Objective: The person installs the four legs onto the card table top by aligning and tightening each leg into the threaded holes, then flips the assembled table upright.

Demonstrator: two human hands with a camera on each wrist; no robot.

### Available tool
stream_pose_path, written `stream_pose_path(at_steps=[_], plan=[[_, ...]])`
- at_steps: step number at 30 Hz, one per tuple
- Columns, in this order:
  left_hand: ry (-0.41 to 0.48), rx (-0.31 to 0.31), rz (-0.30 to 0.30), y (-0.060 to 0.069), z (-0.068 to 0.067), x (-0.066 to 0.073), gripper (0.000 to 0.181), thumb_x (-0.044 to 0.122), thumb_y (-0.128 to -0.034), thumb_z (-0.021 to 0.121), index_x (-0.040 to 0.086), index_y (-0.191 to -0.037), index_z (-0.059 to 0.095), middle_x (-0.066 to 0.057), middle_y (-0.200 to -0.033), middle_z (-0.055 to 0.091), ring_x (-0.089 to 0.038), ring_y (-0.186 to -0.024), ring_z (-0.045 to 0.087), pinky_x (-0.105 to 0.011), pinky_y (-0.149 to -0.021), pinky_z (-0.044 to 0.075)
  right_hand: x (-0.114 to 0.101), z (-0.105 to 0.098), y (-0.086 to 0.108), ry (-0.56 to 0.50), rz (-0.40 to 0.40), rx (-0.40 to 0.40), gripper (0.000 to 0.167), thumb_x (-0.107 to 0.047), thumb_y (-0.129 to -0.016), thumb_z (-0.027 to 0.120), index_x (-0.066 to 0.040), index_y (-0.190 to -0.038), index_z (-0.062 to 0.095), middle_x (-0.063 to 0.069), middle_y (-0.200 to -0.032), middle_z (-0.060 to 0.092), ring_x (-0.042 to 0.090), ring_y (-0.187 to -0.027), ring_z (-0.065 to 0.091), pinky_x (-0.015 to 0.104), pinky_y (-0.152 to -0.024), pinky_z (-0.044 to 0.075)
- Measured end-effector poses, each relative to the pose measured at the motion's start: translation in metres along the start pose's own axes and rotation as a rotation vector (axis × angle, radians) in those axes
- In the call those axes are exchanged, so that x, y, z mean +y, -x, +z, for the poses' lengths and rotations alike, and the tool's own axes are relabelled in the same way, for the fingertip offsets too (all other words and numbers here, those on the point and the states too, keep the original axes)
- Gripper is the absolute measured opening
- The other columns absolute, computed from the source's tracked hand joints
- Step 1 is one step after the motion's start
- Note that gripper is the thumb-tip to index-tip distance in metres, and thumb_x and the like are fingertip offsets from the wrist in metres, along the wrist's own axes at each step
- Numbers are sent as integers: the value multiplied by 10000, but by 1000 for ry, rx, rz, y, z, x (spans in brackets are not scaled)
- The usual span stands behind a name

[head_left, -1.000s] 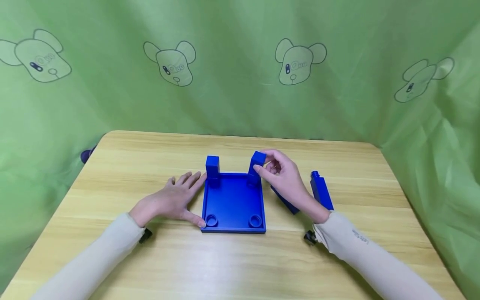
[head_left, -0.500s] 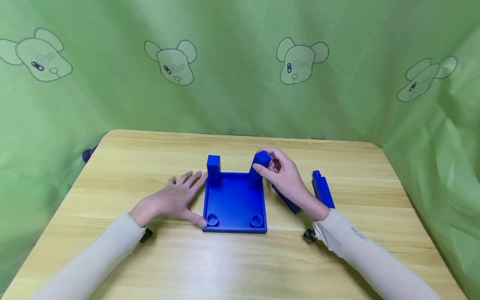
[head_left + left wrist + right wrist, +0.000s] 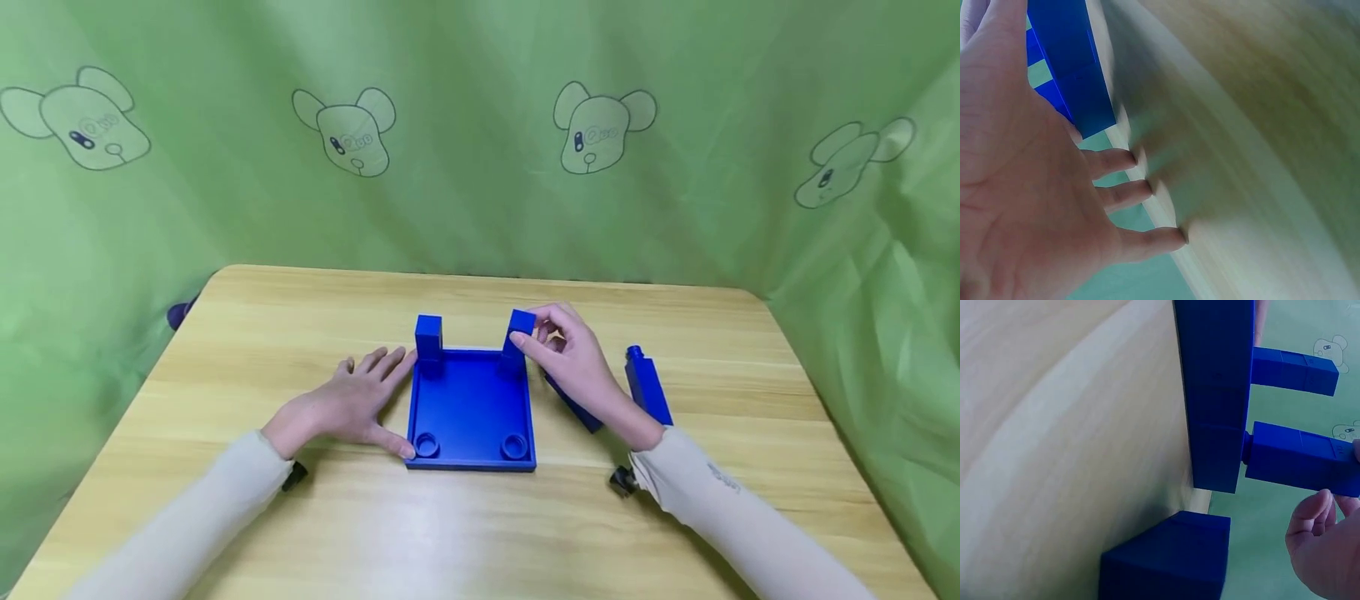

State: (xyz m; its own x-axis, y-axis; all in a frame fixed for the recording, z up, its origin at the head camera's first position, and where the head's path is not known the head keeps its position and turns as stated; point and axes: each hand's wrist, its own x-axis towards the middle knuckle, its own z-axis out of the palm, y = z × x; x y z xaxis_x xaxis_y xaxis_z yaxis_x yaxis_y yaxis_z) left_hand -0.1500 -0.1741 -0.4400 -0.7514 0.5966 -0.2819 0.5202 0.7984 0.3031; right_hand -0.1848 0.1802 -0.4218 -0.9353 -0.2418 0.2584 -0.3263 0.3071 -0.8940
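A blue square panel (image 3: 468, 408) with a raised rim lies on the table, with two round sockets in its near corners. One blue square leg (image 3: 429, 337) stands upright at the far left corner. At the far right corner my right hand (image 3: 577, 358) pinches the upper part of another blue leg (image 3: 1297, 456) between thumb and fingers. The right wrist view shows a narrow dark neck between this leg and the panel. My left hand (image 3: 341, 408) lies spread along the panel's left side, its thumb touching the near left corner and its forefinger near the far left one.
Two more blue legs lie on the table to the right: one with a threaded end (image 3: 648, 387), the other (image 3: 576, 404) partly under my right hand. The wooden table (image 3: 360, 542) ends at a green curtain (image 3: 472, 217) behind it.
The leg in my right hand has turned about its length and changed its lean slightly, staying at the far right corner. My left hand keeps its place on the panel.
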Motion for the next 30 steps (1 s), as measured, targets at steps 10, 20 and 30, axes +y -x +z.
stream_pose_path(at_steps=[10,20,30], plan=[[-2,12,5,0,0,2,1449,871,-808,730,74,-1756,-21,-253,-1793,90,-527,-1622,107,-837,-1174,183,-4,0,0,59,-51,-16,297,-167,-1018,814,-68,-1282,721,112,-984,593,245,-835,567,258,-675,479],[16,16,8,1,1,1,1445,850,-809,752,68,-1756,-8,-266,-1787,108,-532,-1619,118,-850,-1164,180,-3,2,-3,123,-75,-36,377,-244,-1027,805,-161,-1384,717,88,-987,556,237,-820,547,299,-663,447],[8,13,10,0,3,2,1445,872,-810,728,85,-1758,-27,-257,-1792,94,-529,-1622,105,-842,-1172,173,1,2,-1,-3,0,-19,386,-214,-968,883,-107,-1277,677,110,-923,522,211,-770,496,227,-629,420]])
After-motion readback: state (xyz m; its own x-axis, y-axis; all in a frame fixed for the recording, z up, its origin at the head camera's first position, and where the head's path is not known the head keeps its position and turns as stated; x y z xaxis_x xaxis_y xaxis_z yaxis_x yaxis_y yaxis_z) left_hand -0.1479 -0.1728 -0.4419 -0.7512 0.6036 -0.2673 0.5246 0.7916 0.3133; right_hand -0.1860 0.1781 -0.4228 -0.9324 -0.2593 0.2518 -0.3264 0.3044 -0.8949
